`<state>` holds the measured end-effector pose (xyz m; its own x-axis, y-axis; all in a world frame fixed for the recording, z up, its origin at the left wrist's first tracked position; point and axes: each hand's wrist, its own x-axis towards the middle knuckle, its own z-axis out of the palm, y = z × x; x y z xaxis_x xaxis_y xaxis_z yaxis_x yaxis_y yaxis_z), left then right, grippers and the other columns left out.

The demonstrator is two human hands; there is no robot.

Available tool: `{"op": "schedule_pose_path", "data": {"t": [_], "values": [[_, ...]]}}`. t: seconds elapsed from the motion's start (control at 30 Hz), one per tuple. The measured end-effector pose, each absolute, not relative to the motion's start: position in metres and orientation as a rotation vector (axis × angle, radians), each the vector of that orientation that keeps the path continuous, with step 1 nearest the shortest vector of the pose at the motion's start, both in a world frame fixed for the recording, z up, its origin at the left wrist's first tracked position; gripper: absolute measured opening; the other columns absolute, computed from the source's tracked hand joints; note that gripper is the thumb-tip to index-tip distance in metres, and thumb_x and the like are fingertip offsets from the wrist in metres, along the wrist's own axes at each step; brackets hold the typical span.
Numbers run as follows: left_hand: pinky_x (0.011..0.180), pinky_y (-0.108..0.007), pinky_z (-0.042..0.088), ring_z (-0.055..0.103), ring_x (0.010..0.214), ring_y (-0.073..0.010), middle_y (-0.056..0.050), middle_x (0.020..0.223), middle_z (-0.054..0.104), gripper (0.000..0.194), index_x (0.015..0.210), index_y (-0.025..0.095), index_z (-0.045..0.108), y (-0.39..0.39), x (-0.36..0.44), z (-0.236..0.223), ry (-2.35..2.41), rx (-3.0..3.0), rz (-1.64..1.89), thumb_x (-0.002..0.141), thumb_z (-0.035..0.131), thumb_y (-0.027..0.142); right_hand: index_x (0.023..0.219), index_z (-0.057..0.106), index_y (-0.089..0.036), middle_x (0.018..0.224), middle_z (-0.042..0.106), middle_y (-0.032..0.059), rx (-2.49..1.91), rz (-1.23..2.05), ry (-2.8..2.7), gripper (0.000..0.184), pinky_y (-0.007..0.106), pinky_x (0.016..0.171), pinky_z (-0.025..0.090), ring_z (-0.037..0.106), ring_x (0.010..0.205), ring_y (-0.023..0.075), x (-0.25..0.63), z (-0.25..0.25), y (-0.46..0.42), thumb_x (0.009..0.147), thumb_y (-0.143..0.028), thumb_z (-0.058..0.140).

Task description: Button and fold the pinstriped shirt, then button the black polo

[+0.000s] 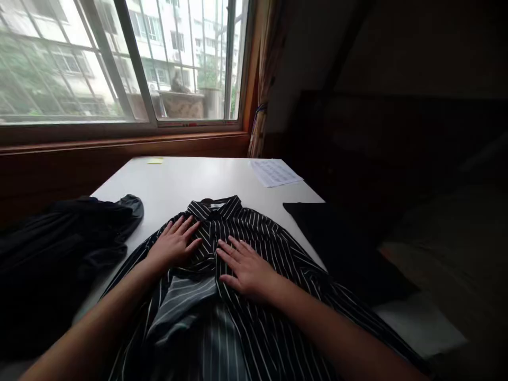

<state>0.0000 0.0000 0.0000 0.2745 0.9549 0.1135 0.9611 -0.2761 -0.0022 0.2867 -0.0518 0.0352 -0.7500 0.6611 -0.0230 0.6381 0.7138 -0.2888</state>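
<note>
A black shirt with thin white stripes (pixel 262 243) lies face up on the white table (pixel 190 177), its collar toward the window. Its front hangs apart below the chest, showing the paler inner side of the cloth. My left hand (pixel 174 243) rests flat on the shirt's upper left front, just below the collar, fingers spread. Lower and to the right, my right hand (pixel 244 267) is laid flat on the other front panel near the front edge, its fingers also stretched out. Neither hand grips the fabric. The shirt's lower end runs out of view.
Dark clothing (pixel 79 233) is heaped at the table's left side. A folded dark cloth (pixel 345 248) lies along the right edge. Printed paper sheets (pixel 274 173) and a yellow slip (pixel 155 160) are at the far end, before a barred window (pixel 186 58) and a tied curtain (pixel 262 95).
</note>
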Motion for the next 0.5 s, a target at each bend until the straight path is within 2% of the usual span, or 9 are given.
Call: {"op": "schedule_pose_path", "data": {"t": [0.2, 0.5], "values": [[0.120, -0.055, 0.019, 0.019, 0.150, -0.0331, -0.004, 0.163, 0.024, 0.067, 0.154, 0.031, 0.030, -0.001, 0.001, 0.000, -1.847, -2.445, -0.178, 0.096, 0.036, 0.064, 0.158, 0.020, -0.024, 0.166, 0.009, -0.0006, -1.017, 0.440, -2.852, 0.070, 0.046, 0.125, 0.004, 0.001, 0.153, 0.0237, 0.300, 0.041, -0.057, 0.100, -0.064, 0.027], [0.120, -0.054, 0.018, 0.020, 0.150, -0.0333, -0.005, 0.162, 0.027, 0.066, 0.153, 0.030, 0.033, -0.001, 0.001, 0.000, -1.821, -2.448, -0.231, 0.096, 0.039, 0.062, 0.157, 0.021, -0.030, 0.165, 0.013, 0.0007, -0.947, 0.478, -2.870, 0.067, 0.050, 0.123, 0.008, 0.006, 0.153, 0.0267, 0.324, 0.042, -0.065, 0.100, -0.060, 0.036]]}}
